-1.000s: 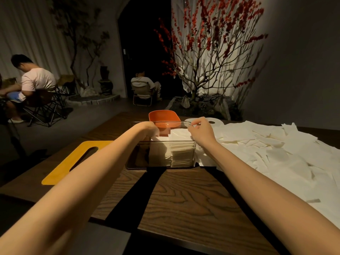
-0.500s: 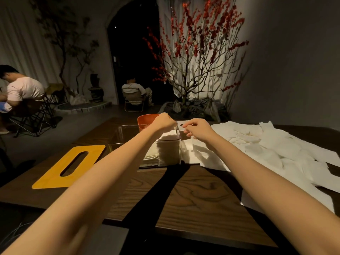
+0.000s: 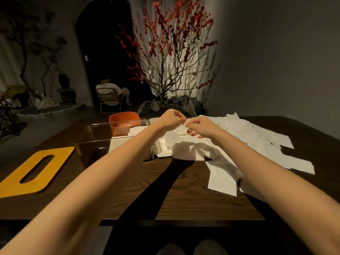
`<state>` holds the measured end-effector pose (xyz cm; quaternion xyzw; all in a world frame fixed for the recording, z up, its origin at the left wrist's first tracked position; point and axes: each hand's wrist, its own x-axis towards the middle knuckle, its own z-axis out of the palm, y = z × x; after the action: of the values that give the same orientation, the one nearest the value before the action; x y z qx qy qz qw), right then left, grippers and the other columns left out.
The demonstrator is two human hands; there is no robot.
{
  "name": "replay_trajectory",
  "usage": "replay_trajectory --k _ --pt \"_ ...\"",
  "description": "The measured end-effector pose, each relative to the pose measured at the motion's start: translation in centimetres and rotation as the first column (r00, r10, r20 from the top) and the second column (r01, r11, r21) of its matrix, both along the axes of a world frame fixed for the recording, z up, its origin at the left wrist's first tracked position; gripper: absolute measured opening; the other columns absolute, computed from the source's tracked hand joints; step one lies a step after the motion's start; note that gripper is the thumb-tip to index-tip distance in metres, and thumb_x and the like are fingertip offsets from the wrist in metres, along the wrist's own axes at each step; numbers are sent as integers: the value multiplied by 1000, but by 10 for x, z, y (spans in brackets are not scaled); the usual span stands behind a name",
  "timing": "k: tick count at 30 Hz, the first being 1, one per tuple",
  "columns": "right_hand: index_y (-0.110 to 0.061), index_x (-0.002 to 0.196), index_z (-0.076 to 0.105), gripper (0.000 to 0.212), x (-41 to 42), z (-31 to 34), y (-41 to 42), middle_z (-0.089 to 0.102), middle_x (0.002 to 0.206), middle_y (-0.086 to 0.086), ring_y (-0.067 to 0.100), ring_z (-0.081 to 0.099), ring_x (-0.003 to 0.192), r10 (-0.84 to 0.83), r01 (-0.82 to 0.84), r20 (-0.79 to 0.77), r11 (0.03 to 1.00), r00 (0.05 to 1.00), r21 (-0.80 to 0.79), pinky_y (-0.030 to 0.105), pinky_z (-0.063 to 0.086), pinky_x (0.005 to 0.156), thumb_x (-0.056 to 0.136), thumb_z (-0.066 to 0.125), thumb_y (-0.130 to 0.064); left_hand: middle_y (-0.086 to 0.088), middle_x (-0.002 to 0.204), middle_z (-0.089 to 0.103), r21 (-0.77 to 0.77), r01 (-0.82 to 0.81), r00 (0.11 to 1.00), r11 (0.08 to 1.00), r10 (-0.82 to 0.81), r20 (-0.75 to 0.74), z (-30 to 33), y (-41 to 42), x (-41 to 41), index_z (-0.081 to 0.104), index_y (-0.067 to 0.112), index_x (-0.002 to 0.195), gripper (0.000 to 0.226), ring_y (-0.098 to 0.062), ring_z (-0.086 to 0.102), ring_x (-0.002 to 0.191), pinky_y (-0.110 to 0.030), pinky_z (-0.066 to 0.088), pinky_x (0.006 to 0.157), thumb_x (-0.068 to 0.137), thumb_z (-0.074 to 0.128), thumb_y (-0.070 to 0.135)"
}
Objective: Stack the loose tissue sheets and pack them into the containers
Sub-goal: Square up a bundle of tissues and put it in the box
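Observation:
A clear plastic container (image 3: 95,142) stands on the dark wooden table, with a stack of white tissue sheets (image 3: 121,144) inside it on the right side. A wide pile of loose tissue sheets (image 3: 257,140) covers the table to its right. Both hands hover close together over the near-left part of that pile, just right of the container. My left hand (image 3: 172,118) has its fingers curled and pinches the edge of a tissue sheet (image 3: 184,124). Facing it, my right hand (image 3: 201,127) curls its fingers down and pinches the same sheet.
An orange container (image 3: 125,117) stands behind the clear one. A yellow lid with a slot (image 3: 35,172) lies at the table's left. A tree with red blossoms (image 3: 171,52) rises behind the table. A person sits on a chair (image 3: 110,94) farther back.
Both hands have left the clear container and moved right, onto the loose tissue pile. They now meet over one sheet. The view has swung to the right.

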<state>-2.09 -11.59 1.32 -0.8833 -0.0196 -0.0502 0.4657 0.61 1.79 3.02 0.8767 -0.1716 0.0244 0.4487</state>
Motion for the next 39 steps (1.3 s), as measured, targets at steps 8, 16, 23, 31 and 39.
replay_trajectory --k 8,16,23,31,39 --pt "-21 150 21 78 1 -44 -23 28 149 10 28 27 136 236 -331 -235 600 943 -728 44 31 110 87 65 -33 -8 97 58 43 8 983 999 0 -185 -41 -3 10 61 8 98 9 -17 52 87 -24 41 68 96 51 10" --pt "-26 148 27 70 22 -67 -27 30 150 6 26 26 137 253 -196 -50 593 966 -781 49 28 109 87 60 -30 -10 69 54 -65 -67 971 996 50 -235 -73 -3 36 62 5 77 19 -17 47 61 -25 41 59 94 54 8" --pt "-31 146 33 59 38 -77 -28 36 151 -2 21 34 137 224 10 177 595 959 -804 47 24 111 91 55 -29 -3 81 61 -254 -259 955 932 208 -211 -88 -4 59 67 3 98 20 -11 54 74 -19 45 60 96 47 6" --pt "-34 143 35 59 51 -80 -19 44 145 -7 17 42 130 334 30 294 615 896 -788 39 24 107 89 55 -49 -8 76 61 -525 -362 930 770 265 -253 -98 2 70 64 -3 106 25 -12 53 61 -15 45 50 98 41 1" --pt "-30 127 61 32 48 -78 -13 60 131 -5 17 53 118 270 25 307 713 913 -700 31 43 96 96 54 -30 1 76 59 -534 -303 946 789 319 -66 -97 2 72 65 5 93 27 -9 55 76 -13 45 64 97 39 0"
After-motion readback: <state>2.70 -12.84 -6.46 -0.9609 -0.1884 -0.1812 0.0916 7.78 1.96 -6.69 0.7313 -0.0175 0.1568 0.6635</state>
